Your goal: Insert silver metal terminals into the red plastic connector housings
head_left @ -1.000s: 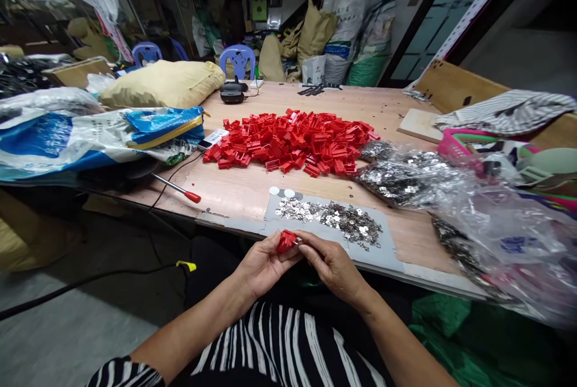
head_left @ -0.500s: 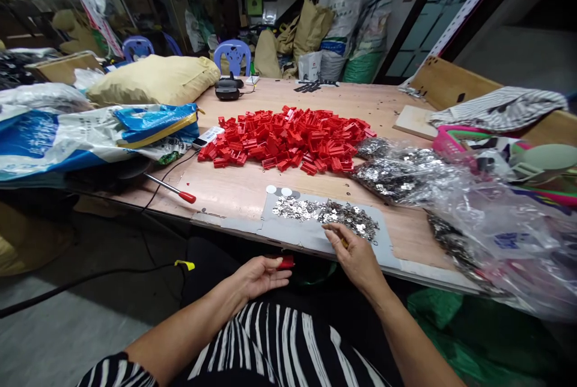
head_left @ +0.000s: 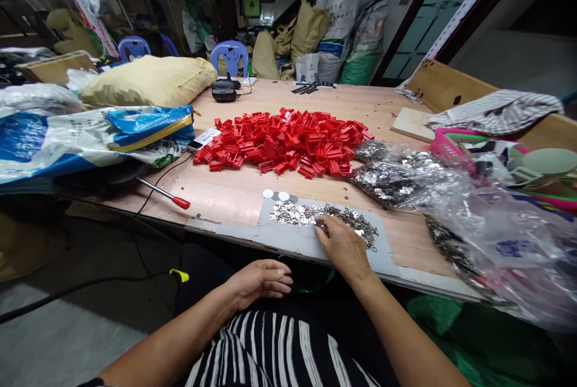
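My right hand (head_left: 343, 244) reaches onto the heap of small shiny metal pieces (head_left: 295, 214), which lies on a grey sheet (head_left: 288, 241) at the near table edge. Its fingertips are bunched together in the heap; what they pinch is too small to make out. My left hand (head_left: 260, 280) rests palm down over my lap below the table edge, fingers loosely stretched, with no red piece showing in it. Farther back, in the middle of the wooden table (head_left: 225, 191), lies a big pile of red plastic parts (head_left: 283, 146).
Clear plastic bags of metal pieces (head_left: 396, 176) spread along the right. A red-handled screwdriver (head_left: 180, 202) lies left of the grey sheet. Blue-white sacks (head_left: 112, 134), a yellow sack (head_left: 148, 80), a black device (head_left: 224, 91), a pink basket (head_left: 451, 146) and a wooden board (head_left: 412, 124) ring the table.
Both hands held a red part together at the table edge. The right hand left it and went to the metal heap; the left dropped to my lap and the red part is out of sight.
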The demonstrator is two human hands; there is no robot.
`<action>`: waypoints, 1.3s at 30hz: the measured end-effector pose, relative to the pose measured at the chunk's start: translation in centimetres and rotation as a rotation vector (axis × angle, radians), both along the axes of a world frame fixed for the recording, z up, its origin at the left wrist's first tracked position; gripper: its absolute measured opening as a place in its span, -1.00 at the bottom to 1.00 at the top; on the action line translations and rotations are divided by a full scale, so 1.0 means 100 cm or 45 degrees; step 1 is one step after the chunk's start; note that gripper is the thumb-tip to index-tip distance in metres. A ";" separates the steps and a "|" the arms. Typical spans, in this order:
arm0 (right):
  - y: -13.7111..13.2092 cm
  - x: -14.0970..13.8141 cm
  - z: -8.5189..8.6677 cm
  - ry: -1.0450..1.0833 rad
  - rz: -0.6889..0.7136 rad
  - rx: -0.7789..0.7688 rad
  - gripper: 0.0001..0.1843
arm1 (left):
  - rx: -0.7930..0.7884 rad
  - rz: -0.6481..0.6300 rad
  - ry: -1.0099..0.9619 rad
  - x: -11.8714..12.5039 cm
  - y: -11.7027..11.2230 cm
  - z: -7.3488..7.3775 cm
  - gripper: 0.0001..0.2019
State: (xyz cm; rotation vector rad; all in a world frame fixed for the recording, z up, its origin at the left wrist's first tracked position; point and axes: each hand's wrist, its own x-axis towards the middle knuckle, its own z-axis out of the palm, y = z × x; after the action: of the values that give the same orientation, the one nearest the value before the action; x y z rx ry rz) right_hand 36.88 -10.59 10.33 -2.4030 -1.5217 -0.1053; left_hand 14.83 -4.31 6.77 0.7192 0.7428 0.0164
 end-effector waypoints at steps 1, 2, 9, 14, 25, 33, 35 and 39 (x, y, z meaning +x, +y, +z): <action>0.001 0.001 0.000 -0.012 -0.009 -0.012 -0.79 | 0.040 -0.080 -0.078 -0.001 0.004 0.007 -0.67; 0.002 0.001 -0.001 -0.023 -0.014 -0.024 -0.80 | 0.075 -0.129 -0.150 -0.001 0.009 0.015 -0.66; 0.001 0.006 -0.004 -0.053 0.025 -0.025 -0.85 | 0.974 0.385 -0.058 0.033 0.088 0.045 -0.69; -0.004 0.006 -0.003 0.036 0.041 0.057 -0.83 | 1.766 0.586 0.359 0.070 0.146 0.036 -0.54; -0.035 0.022 0.003 0.321 -0.092 0.343 -0.72 | 2.105 0.371 0.598 0.107 0.188 0.021 -0.64; -0.058 0.036 0.001 0.344 -0.209 0.271 -0.73 | 1.734 0.614 0.377 0.086 0.162 0.035 -0.79; -0.060 0.035 0.000 0.322 -0.190 0.226 -0.76 | 1.580 0.631 0.263 0.078 0.141 0.042 -0.77; -0.057 0.025 -0.001 0.199 -0.168 0.150 -0.79 | 0.790 0.579 -0.211 0.058 0.092 0.055 -0.71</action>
State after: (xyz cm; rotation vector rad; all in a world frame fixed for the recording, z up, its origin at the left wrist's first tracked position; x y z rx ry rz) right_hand 39.41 -16.32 10.28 -2.3567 -1.2531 -0.0326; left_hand 20.61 4.89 12.24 1.1052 0.7315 0.7387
